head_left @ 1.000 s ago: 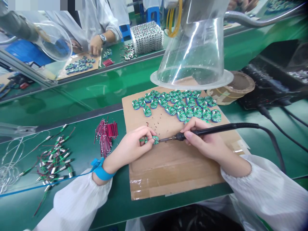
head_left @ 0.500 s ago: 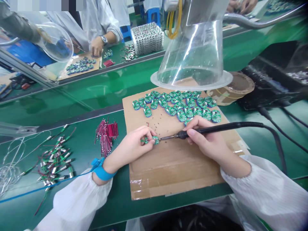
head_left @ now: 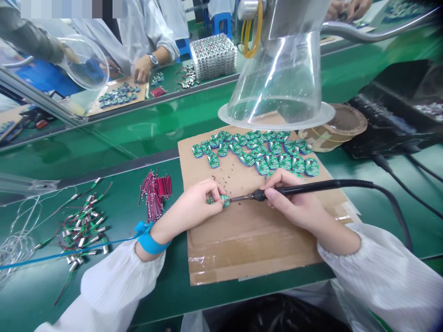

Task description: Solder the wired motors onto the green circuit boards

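My left hand (head_left: pixel 204 200), with a blue band at the wrist, pinches a small green circuit board (head_left: pixel 226 200) over the cardboard sheet (head_left: pixel 249 235). Fingers cover much of that board. In my right hand (head_left: pixel 287 198) is a soldering iron (head_left: pixel 259 195), gripped like a pen. Its tip points left and meets the board's right edge; whether it touches is too small to tell. Behind both hands, several green circuit boards (head_left: pixel 284 161) lie grouped on the cardboard.
Left of the cardboard lie red wires (head_left: pixel 154 193) and small metal parts with leads (head_left: pixel 83 226). A clear fume hood (head_left: pixel 277 92) hangs above the boards. A round tub (head_left: pixel 342 127) and a black tray (head_left: pixel 391 115) stand at right. Across the divider a co-worker's hand (head_left: pixel 142 69) is over boards.
The view has shifted slightly. Both hands keep nearly the same place, with the board and the soldering iron still held tip to edge.
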The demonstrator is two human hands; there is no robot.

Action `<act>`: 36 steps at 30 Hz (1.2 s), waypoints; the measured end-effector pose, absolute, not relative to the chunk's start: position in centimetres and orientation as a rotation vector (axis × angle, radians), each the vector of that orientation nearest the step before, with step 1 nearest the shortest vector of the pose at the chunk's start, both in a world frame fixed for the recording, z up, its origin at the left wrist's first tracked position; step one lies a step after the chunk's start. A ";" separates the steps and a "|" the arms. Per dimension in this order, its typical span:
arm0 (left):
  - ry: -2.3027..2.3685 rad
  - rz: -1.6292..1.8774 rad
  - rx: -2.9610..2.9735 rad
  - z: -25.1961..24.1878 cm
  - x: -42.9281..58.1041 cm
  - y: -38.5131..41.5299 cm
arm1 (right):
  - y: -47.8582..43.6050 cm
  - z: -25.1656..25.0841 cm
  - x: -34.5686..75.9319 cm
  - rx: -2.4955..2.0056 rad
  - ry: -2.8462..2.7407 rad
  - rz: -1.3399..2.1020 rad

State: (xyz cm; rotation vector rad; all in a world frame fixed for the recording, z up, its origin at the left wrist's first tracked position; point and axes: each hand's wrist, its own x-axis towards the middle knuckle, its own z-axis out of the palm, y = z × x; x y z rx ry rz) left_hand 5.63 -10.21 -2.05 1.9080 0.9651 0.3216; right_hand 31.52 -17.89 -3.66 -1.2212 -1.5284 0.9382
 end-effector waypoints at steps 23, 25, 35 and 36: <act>0.810 0.203 1.990 0.3 4.4 -10.6 | -17.5 -3.3 31.5 -1.279 -1.155 0.712; 0.751 0.150 2.085 1.2 3.9 -11.4 | -17.6 -3.4 31.5 -1.277 -1.169 0.697; 1.350 0.417 2.462 10.1 -3.0 -2.6 | -18.0 -2.9 31.0 -1.286 -1.339 0.662; 1.402 0.489 2.473 10.2 -3.0 -1.5 | -17.9 -2.9 31.0 -1.290 -1.362 0.638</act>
